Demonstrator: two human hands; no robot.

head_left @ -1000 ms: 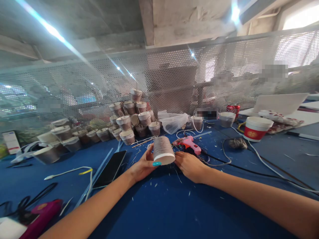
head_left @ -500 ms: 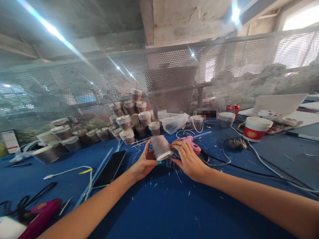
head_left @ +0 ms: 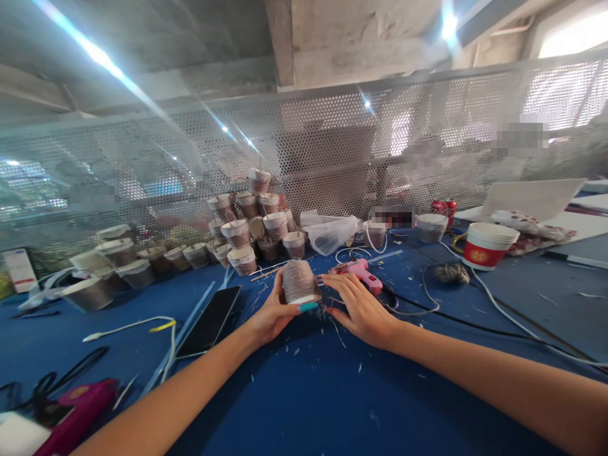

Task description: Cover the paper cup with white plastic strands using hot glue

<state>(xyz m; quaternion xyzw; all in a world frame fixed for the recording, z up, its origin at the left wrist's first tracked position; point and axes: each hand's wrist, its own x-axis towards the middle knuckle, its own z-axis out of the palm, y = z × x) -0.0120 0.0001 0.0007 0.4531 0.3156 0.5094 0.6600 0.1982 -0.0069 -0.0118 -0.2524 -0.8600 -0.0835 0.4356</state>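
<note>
Left hand (head_left: 270, 316): curled partly closed, grasping a yarn-wrapped cup (head_left: 300, 282) by its left side, with the thumb along the lower front and a turquoise thumbnail (head_left: 308, 306) in plain view.
Right hand (head_left: 369, 311): unclenched, with fingers stretched toward the cup's right side and the thumb lower and apart; at or just beside the cup, too small a gap to tell which.
Left forearm (head_left: 190, 383): slanting up from the lower left.
Right forearm (head_left: 475, 373): reaching in from the lower right, back of the hand upward.
Cup's place: between both hands, tilted, pale edge at the bottom.
Pink glue gun (head_left: 365, 276): lying just behind the right hand, partly hidden by the fingers.
Dark phone (head_left: 209, 324): flat, left of the left hand.
Yarn bundle (head_left: 452, 273): farther right, near the red-and-white cups (head_left: 487, 254).
Stacked cups (head_left: 237, 233): piled beyond the left hand, before a perforated screen (head_left: 327, 152).
Blue table (head_left: 313, 399): strewn with pale scraps.
</note>
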